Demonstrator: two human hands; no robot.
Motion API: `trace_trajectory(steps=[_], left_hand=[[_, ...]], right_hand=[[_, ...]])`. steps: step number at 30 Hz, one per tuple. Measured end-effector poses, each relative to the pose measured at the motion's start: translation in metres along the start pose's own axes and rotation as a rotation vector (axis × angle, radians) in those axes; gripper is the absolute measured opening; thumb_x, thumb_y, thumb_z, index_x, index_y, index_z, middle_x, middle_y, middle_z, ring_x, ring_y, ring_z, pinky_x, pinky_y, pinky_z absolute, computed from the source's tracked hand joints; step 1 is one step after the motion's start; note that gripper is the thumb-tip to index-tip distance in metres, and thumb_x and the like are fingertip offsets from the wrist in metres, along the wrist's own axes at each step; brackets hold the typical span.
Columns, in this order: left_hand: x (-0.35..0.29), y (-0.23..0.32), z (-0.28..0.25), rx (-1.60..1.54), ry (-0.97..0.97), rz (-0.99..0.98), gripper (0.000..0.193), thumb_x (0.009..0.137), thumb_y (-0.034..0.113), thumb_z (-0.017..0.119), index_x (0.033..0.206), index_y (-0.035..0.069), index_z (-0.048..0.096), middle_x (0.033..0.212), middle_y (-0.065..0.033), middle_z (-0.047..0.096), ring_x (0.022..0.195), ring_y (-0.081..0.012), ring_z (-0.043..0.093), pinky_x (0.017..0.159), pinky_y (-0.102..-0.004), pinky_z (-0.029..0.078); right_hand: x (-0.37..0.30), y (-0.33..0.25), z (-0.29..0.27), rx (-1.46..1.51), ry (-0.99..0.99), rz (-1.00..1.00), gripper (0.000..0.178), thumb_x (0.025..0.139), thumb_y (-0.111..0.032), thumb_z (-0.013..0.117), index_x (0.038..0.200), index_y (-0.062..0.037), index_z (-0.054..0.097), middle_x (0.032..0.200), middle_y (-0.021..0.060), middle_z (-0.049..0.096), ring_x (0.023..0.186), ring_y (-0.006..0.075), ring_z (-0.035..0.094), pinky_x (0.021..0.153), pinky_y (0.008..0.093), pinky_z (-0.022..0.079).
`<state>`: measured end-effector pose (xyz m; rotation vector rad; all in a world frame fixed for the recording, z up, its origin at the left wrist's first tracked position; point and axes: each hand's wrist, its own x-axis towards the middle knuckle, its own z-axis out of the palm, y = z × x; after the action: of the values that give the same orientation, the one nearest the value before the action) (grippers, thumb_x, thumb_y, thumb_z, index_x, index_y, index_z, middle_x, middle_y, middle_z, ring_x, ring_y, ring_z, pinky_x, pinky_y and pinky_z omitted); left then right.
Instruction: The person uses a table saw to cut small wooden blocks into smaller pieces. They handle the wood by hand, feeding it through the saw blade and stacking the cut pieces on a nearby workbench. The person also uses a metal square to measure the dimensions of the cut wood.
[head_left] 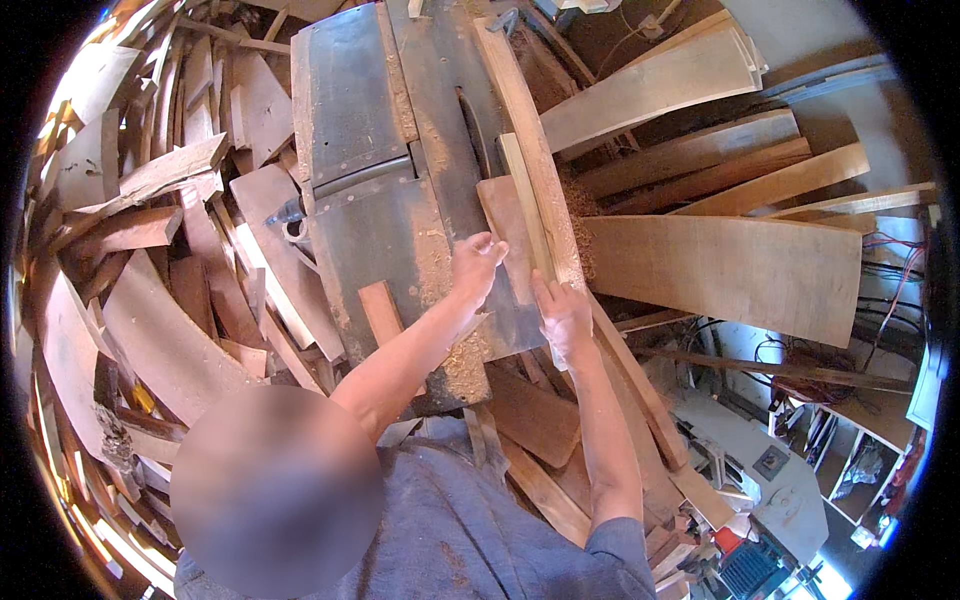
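A brown wooden board [505,215] lies on the dark metal machine table [365,235]. Against its right side runs a narrow, paler wooden strip [523,185], beside a long wooden fence [540,150]. My right hand [565,318] is closed at the strip's near end, fingers pointing forward along it. At the board's left edge is my left hand [476,268], its fingers loosely bent and a little apart. Whether its fingertips touch the board I cannot tell. Left of my left forearm, a small reddish wood block [380,312] rests on the table.
A long slot [468,125] opens in the tabletop left of the fence. Sawdust [432,245] covers a band of the table. Piled offcuts [170,290] crowd the left side. Wide planks [725,270] lean at the right, with cables [800,365] and another grey machine [770,465] nearer.
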<state>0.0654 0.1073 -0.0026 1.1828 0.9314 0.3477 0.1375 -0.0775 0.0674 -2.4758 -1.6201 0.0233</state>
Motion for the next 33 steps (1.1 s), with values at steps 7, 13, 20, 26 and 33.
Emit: trace_trajectory(steps=[7,13,20,26,33], left_hand=[[0.0,0.03,0.002,0.064,0.003,-0.064,0.023,0.091,0.017,0.075,0.104,-0.001,0.071,0.093,-0.0045,0.069,0.081,-0.0129,0.062,0.067,-0.0297,0.05],[0.007,0.032,0.004,0.118,0.054,-0.007,0.027,0.089,0.014,0.076,0.108,-0.004,0.071,0.097,-0.0093,0.073,0.085,-0.0152,0.066,0.07,-0.0311,0.052],[0.019,0.014,-0.012,0.153,-0.068,0.199,0.019,0.089,0.003,0.066,0.107,-0.003,0.07,0.088,-0.0051,0.07,0.081,-0.0125,0.064,0.077,-0.0283,0.051],[0.03,0.019,-0.026,0.079,-0.239,0.074,0.034,0.088,-0.006,0.063,0.121,-0.005,0.067,0.109,-0.001,0.066,0.099,-0.0113,0.059,0.088,-0.0265,0.048],[0.038,0.021,-0.031,0.023,-0.298,0.09,0.041,0.086,-0.01,0.059,0.126,-0.004,0.066,0.116,-0.002,0.066,0.105,-0.0128,0.059,0.093,-0.0266,0.047]], right_hand=[[0.008,0.001,0.001,0.012,0.006,0.013,0.075,0.063,-0.005,0.077,0.136,-0.0035,0.059,0.083,0.0077,0.058,0.076,0.0264,0.062,0.066,0.0397,0.052],[0.014,0.001,0.008,0.023,0.06,0.032,0.067,0.068,-0.004,0.073,0.134,-0.0035,0.06,0.081,0.0082,0.058,0.074,0.0269,0.063,0.065,0.04,0.052],[0.025,-0.001,0.005,0.0,0.039,0.02,0.062,0.074,-0.008,0.07,0.135,-0.0038,0.06,0.084,0.0078,0.06,0.078,0.0268,0.065,0.065,0.0408,0.054],[0.027,0.004,0.011,-0.006,0.024,0.012,0.074,0.067,-0.008,0.077,0.138,-0.0031,0.058,0.087,0.0082,0.06,0.079,0.0269,0.065,0.066,0.0401,0.054],[0.035,0.003,0.009,-0.001,0.008,0.03,0.072,0.067,-0.006,0.076,0.137,-0.0021,0.058,0.088,0.0082,0.061,0.081,0.0269,0.065,0.066,0.0396,0.054]])
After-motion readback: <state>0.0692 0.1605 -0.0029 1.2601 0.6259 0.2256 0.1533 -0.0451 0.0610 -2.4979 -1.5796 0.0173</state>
